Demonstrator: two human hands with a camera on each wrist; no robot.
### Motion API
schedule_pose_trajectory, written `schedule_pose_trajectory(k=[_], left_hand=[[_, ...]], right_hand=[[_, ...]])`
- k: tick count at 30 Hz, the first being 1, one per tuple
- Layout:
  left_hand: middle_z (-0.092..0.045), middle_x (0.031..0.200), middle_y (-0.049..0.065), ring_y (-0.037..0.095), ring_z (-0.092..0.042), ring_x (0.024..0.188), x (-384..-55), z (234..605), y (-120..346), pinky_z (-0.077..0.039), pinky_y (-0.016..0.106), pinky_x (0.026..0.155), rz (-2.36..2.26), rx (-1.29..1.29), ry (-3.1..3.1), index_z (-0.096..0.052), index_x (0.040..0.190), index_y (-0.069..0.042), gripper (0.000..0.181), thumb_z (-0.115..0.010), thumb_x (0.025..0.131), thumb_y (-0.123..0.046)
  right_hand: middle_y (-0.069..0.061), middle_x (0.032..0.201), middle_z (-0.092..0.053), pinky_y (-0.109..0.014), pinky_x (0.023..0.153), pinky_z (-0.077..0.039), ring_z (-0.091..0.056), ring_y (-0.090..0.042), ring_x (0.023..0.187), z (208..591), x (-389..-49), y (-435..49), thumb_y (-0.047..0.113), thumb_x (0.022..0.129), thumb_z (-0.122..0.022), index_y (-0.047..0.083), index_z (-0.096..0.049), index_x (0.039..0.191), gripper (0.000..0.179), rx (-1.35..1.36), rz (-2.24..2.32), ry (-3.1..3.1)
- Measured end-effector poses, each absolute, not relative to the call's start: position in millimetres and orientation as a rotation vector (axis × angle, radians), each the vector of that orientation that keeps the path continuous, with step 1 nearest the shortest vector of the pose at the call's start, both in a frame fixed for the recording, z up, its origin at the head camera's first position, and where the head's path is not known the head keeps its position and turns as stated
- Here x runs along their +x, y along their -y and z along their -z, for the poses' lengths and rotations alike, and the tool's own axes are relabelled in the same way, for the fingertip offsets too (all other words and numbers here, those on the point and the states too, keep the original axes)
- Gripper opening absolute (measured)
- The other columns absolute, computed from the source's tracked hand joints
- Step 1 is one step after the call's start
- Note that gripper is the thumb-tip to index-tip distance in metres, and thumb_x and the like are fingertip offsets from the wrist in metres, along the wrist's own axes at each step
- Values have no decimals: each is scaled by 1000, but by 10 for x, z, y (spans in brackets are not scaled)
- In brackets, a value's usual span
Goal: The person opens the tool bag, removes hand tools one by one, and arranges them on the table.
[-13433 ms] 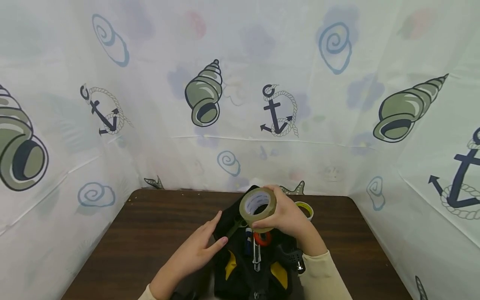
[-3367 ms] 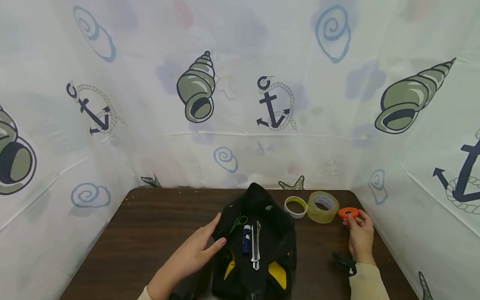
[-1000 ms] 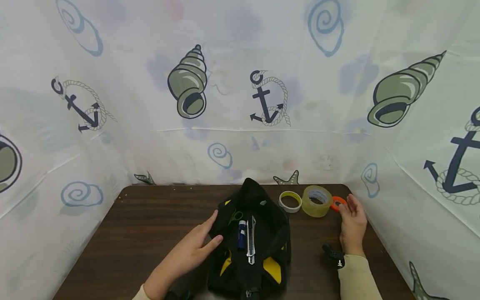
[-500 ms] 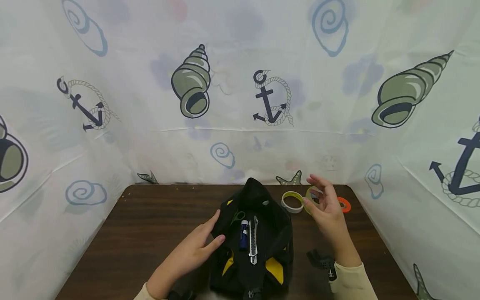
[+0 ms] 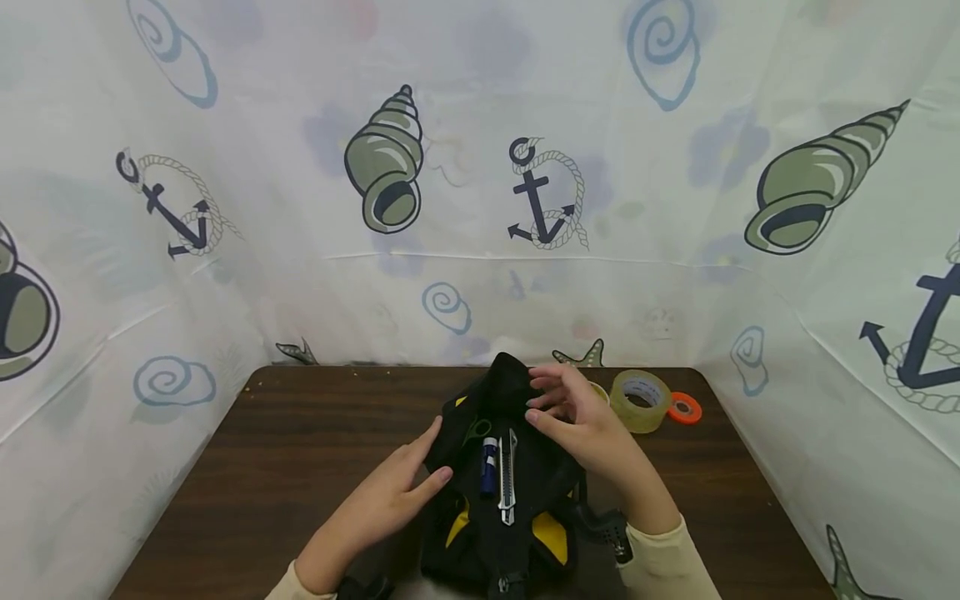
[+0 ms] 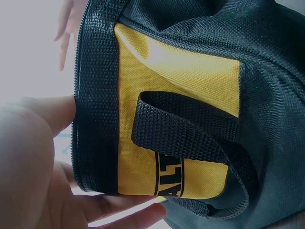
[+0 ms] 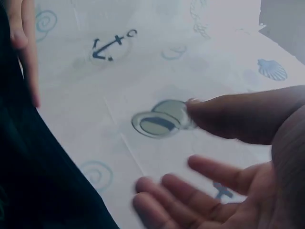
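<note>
A black tool bag [image 5: 450,542] with yellow panels lies unzipped on the table. My left hand [image 5: 390,492] rests on its left rim, thumb and fingers spread and fairly straight; the left wrist view shows the thumb at the zipper edge [image 6: 76,143]. My right hand [image 5: 588,421] is over the bag's right rim, holding nothing, fingers loosely bent. Along the bag's middle is a silver utility knife [image 5: 507,475], next to a dark blue tube [image 5: 488,467] with a white band. Green scissors handles [image 5: 478,429] show deeper in the opening.
Right of the bag stand a clear packing tape roll [image 5: 641,402] and a flat orange ring-shaped roll [image 5: 684,408]. A white and yellow tape roll [image 5: 602,392] is mostly hidden behind my right hand. Patterned cloth [image 5: 480,192] rises behind the dark wooden table [image 5: 300,450].
My right hand moved packing tape from the bag to the table's right, then set down the orange roll. It has swung back left over the bag. My left hand stayed at the rim.
</note>
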State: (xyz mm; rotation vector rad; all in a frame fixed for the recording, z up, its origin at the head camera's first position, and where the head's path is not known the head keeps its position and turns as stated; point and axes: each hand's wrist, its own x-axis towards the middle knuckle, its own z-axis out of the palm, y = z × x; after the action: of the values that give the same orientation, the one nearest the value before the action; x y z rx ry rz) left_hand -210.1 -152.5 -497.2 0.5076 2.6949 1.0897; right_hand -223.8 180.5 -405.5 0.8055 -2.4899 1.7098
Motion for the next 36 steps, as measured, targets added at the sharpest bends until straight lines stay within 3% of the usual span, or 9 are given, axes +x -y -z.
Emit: schedule_pose_trajectory(k=[6, 15, 18, 25, 36], left_hand=[[-35, 178, 4, 38, -39, 162, -2105, 4963, 1524, -32, 71, 127, -1099, 536, -2714, -16, 177, -31, 90, -51, 106, -73], [-34, 178, 6, 41, -37, 163, -2092, 4949, 1526, -31, 74, 126, -1092, 512, -2704, -14, 177, -33, 89, -50, 106, -74], [-32, 179, 5, 42, -36, 163, -2090, 4949, 1517, -31, 75, 125, -1095, 511, -2693, -13, 176, -35, 88, -50, 106, -74], [-32, 179, 6, 42, -36, 163, -2082, 4958, 1500, -31, 75, 125, -1094, 512, -2680, -14, 177, -33, 88, -49, 107, -73], [-32, 179, 7, 42, -35, 163, -2092, 4959, 1494, -31, 73, 127, -1084, 535, -2696, -13, 176, -34, 86, -47, 108, -73]], right_hand=[[-14, 142, -62, -48, 105, -58, -67, -26, 119, 4058, -2402, -1560, 35, 108, -71, 18, -54, 151, 49, 671, -1717, 2807], [-10, 125, -70, -44, 95, -60, -69, -21, 92, 4177, -2712, -1353, 38, 105, -75, 10, -60, 148, 53, 451, -1665, 3035], [-14, 128, -69, -49, 99, -59, -70, -25, 100, 4270, -2789, -1287, 38, 104, -75, 5, -57, 150, 59, 407, -1560, 3123], [-26, 153, -60, -59, 116, -51, -64, -40, 136, 4513, -2885, -1166, 41, 104, -73, -3, -51, 154, 70, 366, -1188, 3298], [-29, 166, -46, -60, 122, -45, -53, -45, 149, 4797, -2960, -1121, 35, 104, -74, -7, -33, 167, 86, 266, -1185, 3383]])
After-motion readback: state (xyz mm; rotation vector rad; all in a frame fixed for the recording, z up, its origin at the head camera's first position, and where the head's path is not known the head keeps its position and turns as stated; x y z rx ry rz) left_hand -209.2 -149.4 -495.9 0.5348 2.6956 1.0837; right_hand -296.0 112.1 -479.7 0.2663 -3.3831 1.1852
